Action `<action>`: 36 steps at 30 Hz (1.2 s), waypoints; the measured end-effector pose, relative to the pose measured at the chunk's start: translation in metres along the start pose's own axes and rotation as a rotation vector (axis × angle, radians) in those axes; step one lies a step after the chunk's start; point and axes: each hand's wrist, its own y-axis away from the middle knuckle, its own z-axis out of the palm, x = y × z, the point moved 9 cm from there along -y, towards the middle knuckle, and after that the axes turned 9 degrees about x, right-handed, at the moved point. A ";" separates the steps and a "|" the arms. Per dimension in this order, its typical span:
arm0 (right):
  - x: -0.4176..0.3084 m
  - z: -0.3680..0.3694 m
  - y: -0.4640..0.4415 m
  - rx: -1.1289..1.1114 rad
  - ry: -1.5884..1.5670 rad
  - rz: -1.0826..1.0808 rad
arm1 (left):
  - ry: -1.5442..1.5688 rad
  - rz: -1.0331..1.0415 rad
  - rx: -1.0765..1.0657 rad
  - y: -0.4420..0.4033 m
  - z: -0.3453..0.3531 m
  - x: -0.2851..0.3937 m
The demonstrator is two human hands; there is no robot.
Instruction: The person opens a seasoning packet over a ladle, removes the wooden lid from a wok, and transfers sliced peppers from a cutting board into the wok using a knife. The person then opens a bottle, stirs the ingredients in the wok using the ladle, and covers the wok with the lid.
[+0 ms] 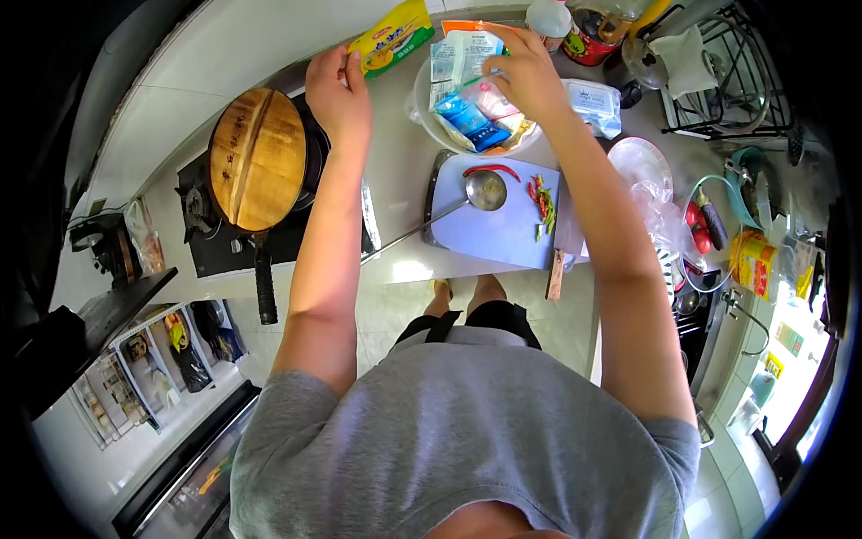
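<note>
At the back of the counter, my left hand (pixel 339 85) is closed, pinching the lower left corner of a yellow and green food packet (pixel 392 38). My right hand (pixel 530 76) is over a white bowl (pixel 420 101) full of packets. Its fingers bend around the upper right edge of an orange-edged printed packet (pixel 460 61); the exact grip is partly hidden. Blue packets (pixel 476 121) and a pink and white packet (pixel 492 99) lie in the same bowl. In front, a ladle (pixel 486 190) rests across a light blue cutting board (pixel 494 235).
Chillies (pixel 543 207) and a knife (pixel 556 274) lie on the board's right. A lidded wok (pixel 259 162) sits on the stove at left, its handle pointing towards me. Wet wipes (pixel 593 108), a plastic-wrapped bowl (pixel 639 166) and a dish rack (pixel 727 81) are at right.
</note>
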 end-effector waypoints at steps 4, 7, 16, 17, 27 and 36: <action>-0.015 0.034 -0.029 -0.196 0.189 -0.173 | 0.072 -0.002 0.041 -0.001 -0.014 0.015; -0.002 0.055 -0.012 -0.360 0.185 -0.136 | 0.168 -0.050 0.072 -0.001 -0.020 0.014; -0.025 -0.018 0.053 -0.124 -0.045 -0.176 | 0.224 -0.152 0.005 0.009 0.013 -0.001; -0.025 -0.020 0.051 -0.140 -0.055 -0.171 | 0.253 -0.186 -0.009 0.012 0.021 -0.003; 0.009 -0.005 0.015 0.019 0.077 -0.021 | 0.081 -0.159 -0.270 0.034 0.093 -0.025; 0.026 -0.091 0.124 0.209 -0.026 0.733 | -0.009 -0.142 -0.457 0.092 0.015 -0.023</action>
